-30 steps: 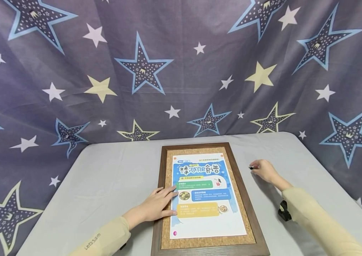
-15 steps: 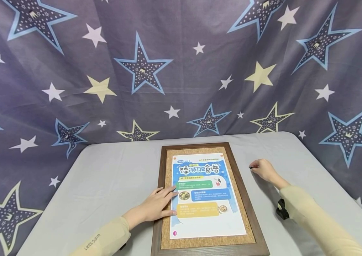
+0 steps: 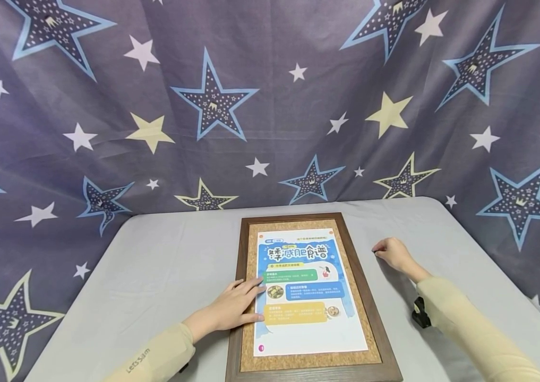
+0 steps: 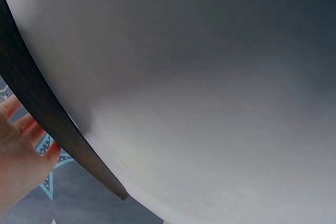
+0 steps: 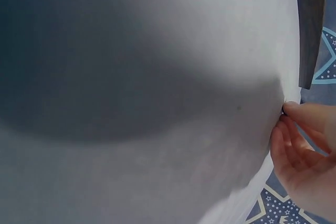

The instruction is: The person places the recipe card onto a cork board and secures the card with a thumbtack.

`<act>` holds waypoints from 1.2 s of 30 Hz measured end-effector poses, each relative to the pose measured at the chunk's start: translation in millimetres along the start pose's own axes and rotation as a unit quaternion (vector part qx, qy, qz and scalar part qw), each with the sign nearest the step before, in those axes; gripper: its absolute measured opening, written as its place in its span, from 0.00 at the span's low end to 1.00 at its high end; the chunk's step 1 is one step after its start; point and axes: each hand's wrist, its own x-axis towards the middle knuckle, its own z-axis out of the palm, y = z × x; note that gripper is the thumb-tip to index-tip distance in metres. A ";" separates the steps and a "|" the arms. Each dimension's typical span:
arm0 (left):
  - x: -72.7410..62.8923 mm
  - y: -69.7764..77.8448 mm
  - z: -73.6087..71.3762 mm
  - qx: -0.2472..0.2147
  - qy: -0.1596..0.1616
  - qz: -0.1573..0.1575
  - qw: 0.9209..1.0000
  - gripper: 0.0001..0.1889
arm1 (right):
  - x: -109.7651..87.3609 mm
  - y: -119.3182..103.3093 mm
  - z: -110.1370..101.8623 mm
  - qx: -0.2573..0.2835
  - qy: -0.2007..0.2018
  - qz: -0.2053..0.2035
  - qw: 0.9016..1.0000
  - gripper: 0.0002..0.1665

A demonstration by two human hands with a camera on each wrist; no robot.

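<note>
A printed poster (image 3: 308, 339) with blue, green and yellow panels lies on a wood-framed corkboard (image 3: 313, 363). Orange round dots mark its two upper corners. My left hand (image 3: 233, 307) rests across the board's left frame with fingers extended, its fingertips on the poster's left edge. To the right of the board, low over the table, my right hand (image 3: 396, 255) pinches a small black object (image 5: 284, 109) between thumb and fingers. Most of that object is covered by the fingertips, and I cannot tell its kind. In the left wrist view the fingers reach past the dark frame (image 4: 58, 124).
A grey-covered table (image 3: 169, 254) carries the board. Behind it hangs a purple star-patterned curtain (image 3: 270, 106). A black device (image 3: 420, 313) is worn at the right wrist, beneath the sleeve (image 3: 465, 323).
The right forearm and its wrist device have shifted slightly left. Less of the black object shows at the right fingertips than a second ago. The left hand and board stay still.
</note>
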 end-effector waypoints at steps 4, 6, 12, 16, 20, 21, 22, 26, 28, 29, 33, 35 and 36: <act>-0.3 0.5 -0.1 -0.002 0.001 -0.001 1.000 0.35 | -0.7 0.1 -0.2 0.006 0.000 -0.001 1.000 0.05; -0.3 0.5 -0.3 -0.005 0.001 -0.001 1.000 0.35 | -1.3 -0.2 -0.8 0.009 0.001 -0.003 1.000 0.05; -0.3 -0.2 -0.2 -0.004 0.002 0.001 1.000 0.35 | -3.7 -1.9 -2.2 0.010 0.003 -0.014 1.000 0.05; -0.2 -1.0 0.0 -0.001 -0.002 0.000 1.000 0.35 | -6.3 -5.3 -3.4 0.012 -0.003 -0.018 1.000 0.05; -0.3 -1.5 0.2 -0.002 -0.005 -0.001 1.000 0.35 | -8.8 -9.9 -4.3 0.017 -0.008 -0.019 1.000 0.04; -0.3 -1.5 0.2 -0.002 -0.005 -0.001 1.000 0.35 | -9.4 -11.3 -4.3 0.019 -0.009 -0.018 1.000 0.04; -0.3 -1.5 0.3 -0.002 -0.005 -0.001 1.000 0.35 | -9.9 -12.3 -4.3 0.019 -0.010 -0.019 1.000 0.04; -0.3 -1.1 0.2 -0.001 -0.003 -0.001 1.000 0.35 | -11.8 -16.4 -4.2 0.021 -0.013 -0.022 0.999 0.05; -0.2 -0.9 0.2 0.000 -0.003 0.000 1.000 0.35 | -12.6 -18.3 -4.0 0.024 -0.012 -0.027 0.999 0.05; -0.2 -0.8 0.2 0.000 -0.003 0.000 1.000 0.35 | -13.1 -19.3 -3.9 0.027 -0.013 -0.028 0.999 0.04; 0.0 -0.1 0.1 0.004 -0.002 0.000 1.000 0.35 | -15.6 -23.2 -3.8 0.036 -0.015 -0.041 0.998 0.05; 0.0 0.2 -0.2 0.005 -0.002 0.000 1.000 0.35 | -16.8 -25.1 -3.6 0.039 -0.021 -0.046 0.998 0.05; 0.0 0.3 -0.2 0.005 -0.002 -0.001 1.000 0.35 | -17.3 -26.0 -3.5 0.039 -0.024 -0.049 0.998 0.05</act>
